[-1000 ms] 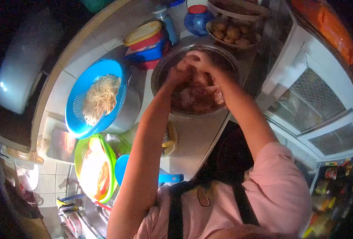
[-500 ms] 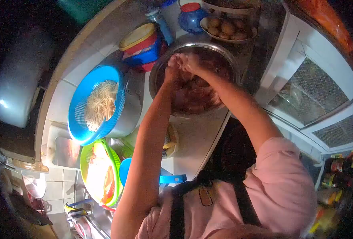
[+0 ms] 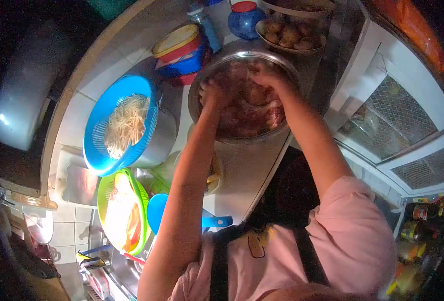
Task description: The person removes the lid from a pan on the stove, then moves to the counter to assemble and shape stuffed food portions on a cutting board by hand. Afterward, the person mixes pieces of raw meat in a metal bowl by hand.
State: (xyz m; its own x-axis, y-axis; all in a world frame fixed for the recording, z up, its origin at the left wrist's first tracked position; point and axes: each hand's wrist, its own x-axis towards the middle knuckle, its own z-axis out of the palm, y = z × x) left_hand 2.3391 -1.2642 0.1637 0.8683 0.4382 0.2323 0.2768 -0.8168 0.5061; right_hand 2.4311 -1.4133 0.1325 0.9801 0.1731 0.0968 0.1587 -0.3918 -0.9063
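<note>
A wide metal bowl (image 3: 242,140) on the counter holds pieces of raw meat (image 3: 249,113) in reddish liquid. Inside its left part is my left hand (image 3: 213,95), touching the meat near the wall, its fingers blurred and partly hidden. My right hand (image 3: 268,76) reaches into the upper right part of the bowl, with its fingertips down among the meat. The two hands are apart. What either one grips, if anything, is too dim to make out.
Left of the bowl, a blue colander (image 3: 92,145) of pale strips rests on a pot. Below stand a green basket (image 3: 144,210) and a blue-handled pan (image 3: 217,221). Stacked tubs (image 3: 179,45), a blue jar (image 3: 246,22) and a dish of round brown items (image 3: 291,34) line the back.
My hands were together at the top of the bowl and have moved apart, the left one down and left, the right one to the right. The meat has shifted.
</note>
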